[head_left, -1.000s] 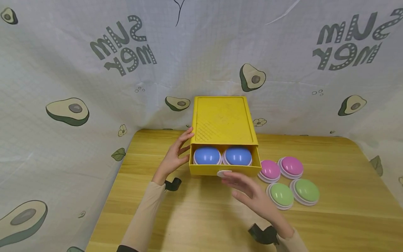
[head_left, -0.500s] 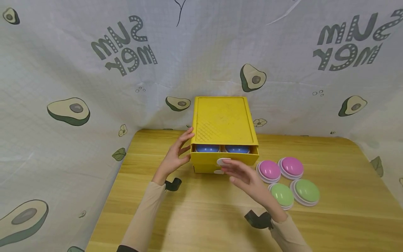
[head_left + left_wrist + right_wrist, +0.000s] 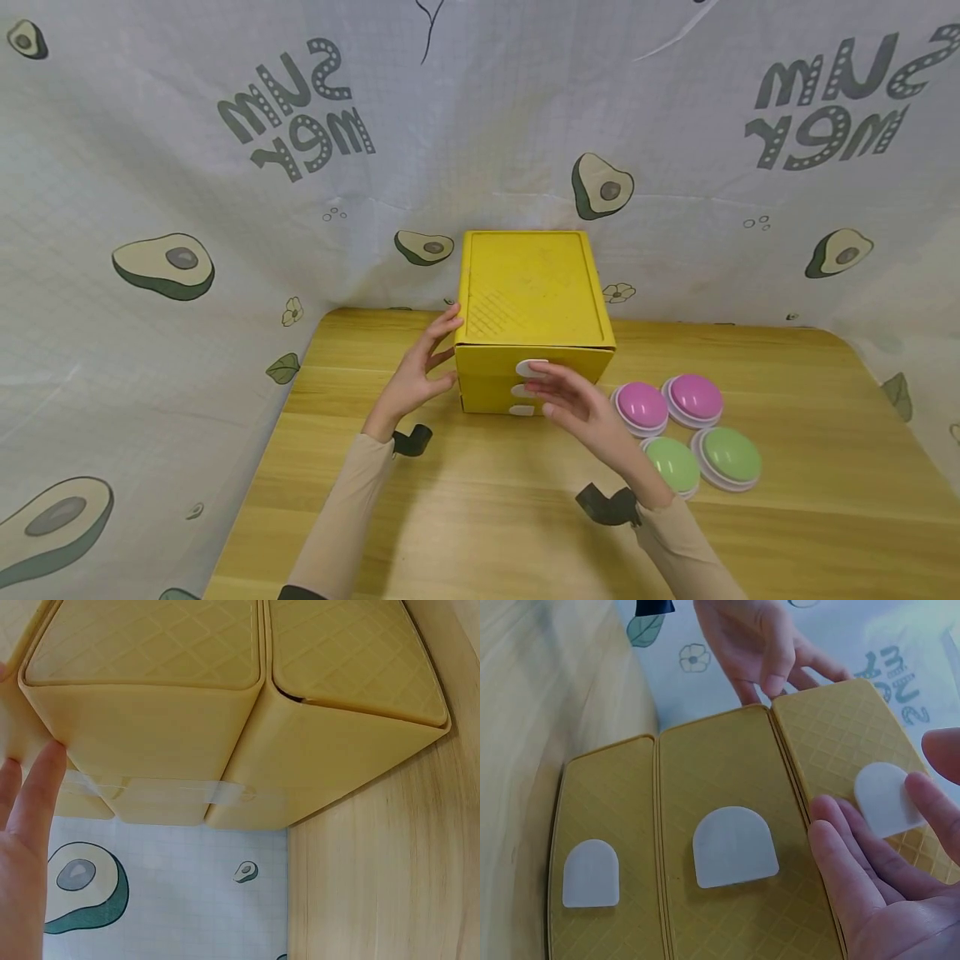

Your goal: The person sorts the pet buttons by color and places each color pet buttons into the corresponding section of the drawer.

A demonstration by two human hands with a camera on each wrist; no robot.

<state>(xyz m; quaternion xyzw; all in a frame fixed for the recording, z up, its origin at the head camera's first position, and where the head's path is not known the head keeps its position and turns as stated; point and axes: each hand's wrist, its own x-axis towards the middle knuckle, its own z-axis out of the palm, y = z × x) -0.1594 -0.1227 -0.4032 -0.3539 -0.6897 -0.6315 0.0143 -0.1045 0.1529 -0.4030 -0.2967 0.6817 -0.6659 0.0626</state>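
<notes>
A yellow drawer box (image 3: 534,287) stands at the back of the wooden table. Its three stacked drawers have patterned fronts with rounded white handles, and all sit pushed in. My left hand (image 3: 411,379) rests its fingertips against the box's left side, thumb near the front corner. At the front, my right hand (image 3: 594,421) touches the top drawer (image 3: 829,746) with extended fingers, beside its white handle (image 3: 885,799). The middle handle (image 3: 735,847) and bottom handle (image 3: 591,874) show uncovered in the right wrist view. The blue domes inside the top drawer are hidden.
Right of the box lie two pink domes on white bases, one nearer (image 3: 642,406) and one farther (image 3: 696,396). Two green domes, a left one (image 3: 672,465) and a right one (image 3: 731,455), lie in front of them. A printed cloth (image 3: 480,117) hangs behind the table (image 3: 465,517).
The top drawer has slid back into the box, covering the two blue domes. My right hand has moved away from me along with it. My left hand has stayed on the box's side.
</notes>
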